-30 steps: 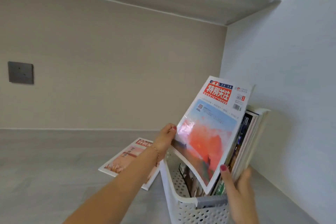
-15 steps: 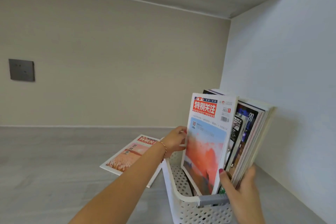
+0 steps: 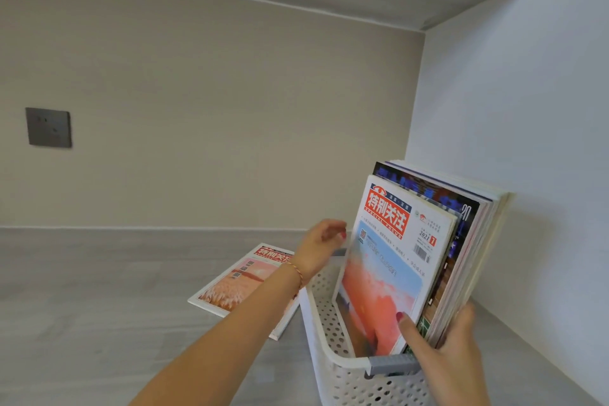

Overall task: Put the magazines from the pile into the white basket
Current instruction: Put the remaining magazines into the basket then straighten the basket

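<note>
Magazines are the things to look at, and the white basket is the landmark for every place below. Far to the left of the basket, on the beige back wall, there is a dark grey socket plate. The grey desk carries everything. Just left of the basket one magazine lies flat on the desk, with a red title and a pale pink cover picture; its right part is hidden behind the forearm, so I cannot tell whether it touches the basket.

The left hand is above the far left corner of the basket, next to the left edge of the front magazine. Its fingers are bent and loose, and it grips nothing; whether a fingertip touches the cover edge I cannot tell. A thin red bracelet is on the wrist.

Inside the basket stands the front magazine, upright and leaning a little to the right, with a red title block and an orange and blue picture. Behind it, on the right side of the basket, stands a bundle of other magazines, the nearest one dark blue. The right hand is at the near right corner of the basket, above the grey handle. It pinches the bundle: the thumb presses on the front cover low down, and the fingers wrap around the back of the bundle.
</note>
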